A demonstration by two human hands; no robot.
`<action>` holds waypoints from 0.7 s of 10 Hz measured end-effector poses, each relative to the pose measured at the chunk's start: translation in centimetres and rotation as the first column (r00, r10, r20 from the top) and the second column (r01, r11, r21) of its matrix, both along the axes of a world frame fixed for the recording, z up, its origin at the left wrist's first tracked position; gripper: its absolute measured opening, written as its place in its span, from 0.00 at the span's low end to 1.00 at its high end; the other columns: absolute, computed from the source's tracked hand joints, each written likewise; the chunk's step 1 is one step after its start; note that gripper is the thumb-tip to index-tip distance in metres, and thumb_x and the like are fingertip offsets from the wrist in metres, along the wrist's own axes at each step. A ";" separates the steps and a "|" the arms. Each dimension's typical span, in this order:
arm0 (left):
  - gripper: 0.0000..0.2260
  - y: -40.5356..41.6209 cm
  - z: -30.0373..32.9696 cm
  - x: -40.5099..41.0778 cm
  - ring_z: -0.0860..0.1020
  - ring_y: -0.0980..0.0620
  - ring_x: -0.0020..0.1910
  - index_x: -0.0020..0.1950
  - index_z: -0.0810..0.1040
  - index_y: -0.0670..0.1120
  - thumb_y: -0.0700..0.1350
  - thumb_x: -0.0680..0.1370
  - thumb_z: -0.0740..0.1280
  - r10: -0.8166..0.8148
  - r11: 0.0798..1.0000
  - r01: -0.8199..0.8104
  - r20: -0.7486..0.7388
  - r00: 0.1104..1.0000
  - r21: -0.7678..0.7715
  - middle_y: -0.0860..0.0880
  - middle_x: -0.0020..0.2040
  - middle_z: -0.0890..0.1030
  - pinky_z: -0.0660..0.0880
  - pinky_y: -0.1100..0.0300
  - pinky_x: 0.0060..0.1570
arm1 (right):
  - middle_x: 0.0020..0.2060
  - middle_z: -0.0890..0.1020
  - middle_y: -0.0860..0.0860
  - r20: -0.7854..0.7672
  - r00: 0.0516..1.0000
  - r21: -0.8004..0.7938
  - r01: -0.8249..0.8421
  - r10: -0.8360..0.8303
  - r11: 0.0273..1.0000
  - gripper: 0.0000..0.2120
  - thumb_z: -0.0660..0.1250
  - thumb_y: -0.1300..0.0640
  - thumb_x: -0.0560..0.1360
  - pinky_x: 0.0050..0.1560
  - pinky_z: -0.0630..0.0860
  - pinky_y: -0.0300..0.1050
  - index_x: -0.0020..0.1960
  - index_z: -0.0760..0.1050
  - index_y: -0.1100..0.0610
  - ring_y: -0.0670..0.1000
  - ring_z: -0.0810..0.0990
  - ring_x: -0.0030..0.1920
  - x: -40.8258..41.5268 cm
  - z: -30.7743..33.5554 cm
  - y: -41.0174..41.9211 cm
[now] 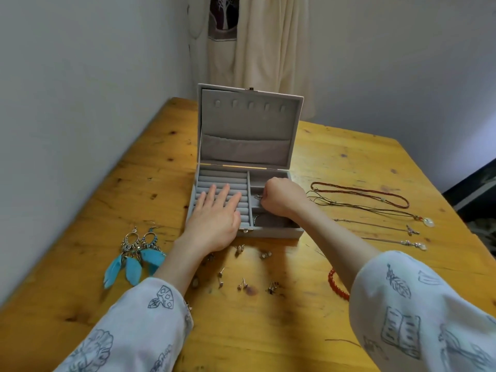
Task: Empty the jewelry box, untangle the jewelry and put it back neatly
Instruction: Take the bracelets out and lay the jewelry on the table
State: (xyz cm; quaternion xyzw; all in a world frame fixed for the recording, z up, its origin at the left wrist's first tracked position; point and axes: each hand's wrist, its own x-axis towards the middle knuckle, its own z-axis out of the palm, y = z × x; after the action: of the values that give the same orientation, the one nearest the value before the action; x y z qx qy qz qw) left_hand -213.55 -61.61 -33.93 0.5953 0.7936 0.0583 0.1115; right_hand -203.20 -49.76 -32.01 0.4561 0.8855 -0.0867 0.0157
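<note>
Head view: over the open jewelry box [243, 232] on the bench [335, 162], left hand [216, 222] lies flat on the ring rolls; right hand [281, 198] pinches a small metal piece [258, 196] in a side compartment, apparently restocking; necklaces [375, 208] and earrings [139, 253] wait outside

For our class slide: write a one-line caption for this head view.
Left hand rests flat on the open jewelry box; right hand pinches a small piece inside.

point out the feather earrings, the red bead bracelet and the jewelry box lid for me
feather earrings [134, 260]: head view, on a blue feather.
red bead bracelet [336, 285]: head view, on its visible beaded arc.
jewelry box lid [247, 124]: head view, on the grey lining.
</note>
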 end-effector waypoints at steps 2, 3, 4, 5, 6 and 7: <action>0.22 0.0 -0.1 0.0 0.39 0.47 0.75 0.76 0.45 0.52 0.50 0.82 0.45 0.005 1.000 -0.005 -0.002 1.000 0.002 0.48 0.77 0.42 0.38 0.52 0.72 | 0.46 0.82 0.56 -0.069 0.994 -0.068 0.085 -0.089 0.994 0.11 0.63 0.56 0.72 0.50 0.78 0.52 0.52 0.78 0.59 0.57 0.80 0.46 -0.8 -0.7 0.3; 0.22 0.0 -0.1 0.1 0.39 0.47 0.75 0.76 0.45 0.52 0.50 0.82 0.45 0.003 1.000 -0.003 -0.005 1.000 0.006 0.48 0.77 0.43 0.38 0.51 0.72 | 0.49 0.82 0.57 -0.112 0.987 -0.105 0.104 -0.116 0.989 0.12 0.62 0.59 0.73 0.51 0.79 0.54 0.54 0.77 0.60 0.58 0.79 0.48 -1.1 -1.0 0.4; 0.22 -0.1 0.0 0.0 0.39 0.47 0.75 0.76 0.45 0.52 0.50 0.82 0.45 0.002 1.000 -0.002 -0.003 1.000 0.011 0.48 0.77 0.43 0.38 0.51 0.72 | 0.48 0.81 0.57 -0.084 0.994 -0.119 0.065 -0.076 0.991 0.12 0.63 0.57 0.73 0.50 0.79 0.52 0.54 0.77 0.61 0.58 0.79 0.47 -1.1 -1.0 0.4; 0.22 -0.2 0.0 0.0 0.40 0.47 0.75 0.76 0.45 0.52 0.50 0.82 0.45 0.004 1.000 -0.004 -0.003 1.000 0.017 0.48 0.77 0.43 0.38 0.52 0.72 | 0.44 0.82 0.58 -0.115 0.993 -0.149 0.020 -0.037 0.989 0.12 0.63 0.55 0.74 0.48 0.79 0.51 0.49 0.78 0.64 0.58 0.80 0.45 -0.7 -0.4 0.1; 0.22 -0.3 0.0 0.0 0.43 0.47 0.76 0.76 0.50 0.51 0.49 0.82 0.49 0.002 0.997 -0.005 0.037 0.999 0.079 0.48 0.77 0.47 0.40 0.52 0.73 | 0.37 0.81 0.59 -0.387 0.915 -0.249 0.012 -0.111 0.969 0.11 0.61 0.59 0.75 0.42 0.76 0.49 0.43 0.77 0.67 0.56 0.78 0.39 0.1 1.4 -0.4; 0.19 -0.6 0.8 0.0 0.54 0.49 0.74 0.72 0.62 0.50 0.46 0.81 0.54 0.038 0.970 -0.113 0.325 0.945 0.215 0.48 0.75 0.59 0.51 0.52 0.72 | 0.36 0.78 0.52 -0.617 0.733 -0.479 -0.061 -0.286 0.876 0.08 0.61 0.59 0.77 0.34 0.69 0.37 0.40 0.75 0.58 0.48 0.75 0.38 1.5 4.6 -1.5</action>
State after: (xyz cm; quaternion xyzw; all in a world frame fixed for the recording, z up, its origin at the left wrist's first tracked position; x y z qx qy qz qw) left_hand -213.59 -62.21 -33.09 0.5557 0.7755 0.2497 0.1659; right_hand -201.69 -51.22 -27.40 0.4304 0.7524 -0.4568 -0.2001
